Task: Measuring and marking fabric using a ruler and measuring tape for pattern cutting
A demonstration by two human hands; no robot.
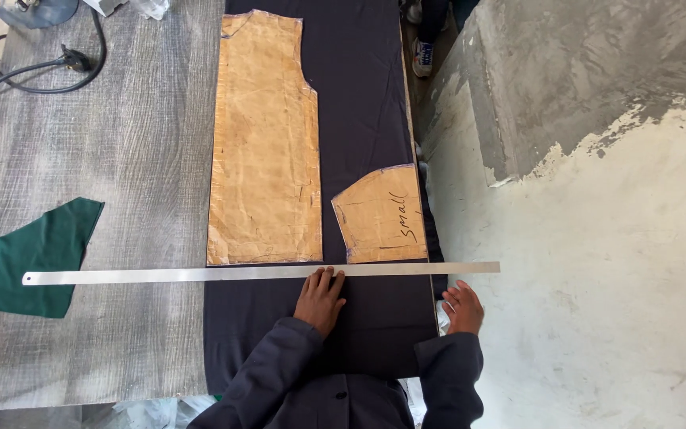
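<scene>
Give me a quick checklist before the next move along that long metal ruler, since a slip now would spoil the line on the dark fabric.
1. Metal ruler lies across the dark fabric just below both paper patterns: ok.
2. Left hand presses flat on the fabric, fingertips at the ruler's edge: ok.
3. Right hand at the table edge beyond the fabric; holding a marking tool: cannot tell.
4. Large paper pattern and small paper pattern lie flat on the fabric: ok.
5. Green cloth scrap sits under the ruler's far end, so that end may not sit flush: not ok.
</scene>
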